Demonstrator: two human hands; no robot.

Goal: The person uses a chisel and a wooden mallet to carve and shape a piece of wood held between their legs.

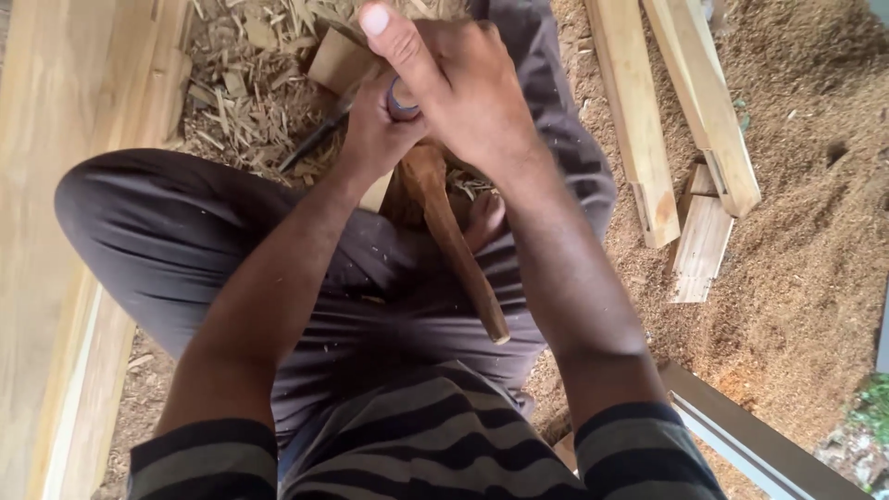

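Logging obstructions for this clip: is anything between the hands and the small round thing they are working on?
Nothing visible. The left hand and right hand both close directly on the small round object, fingers wrapped about it. A wooden handle lies below on the lap, touching neither grip as far as shows.

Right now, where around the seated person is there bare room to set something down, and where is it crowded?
Free: the sawdust floor right of the cut boards, and the wide plank on the left. Crowded: the wood chips ahead of the knees, where the left hand and right hand meet over a small round object, with the wooden handle across the lap.
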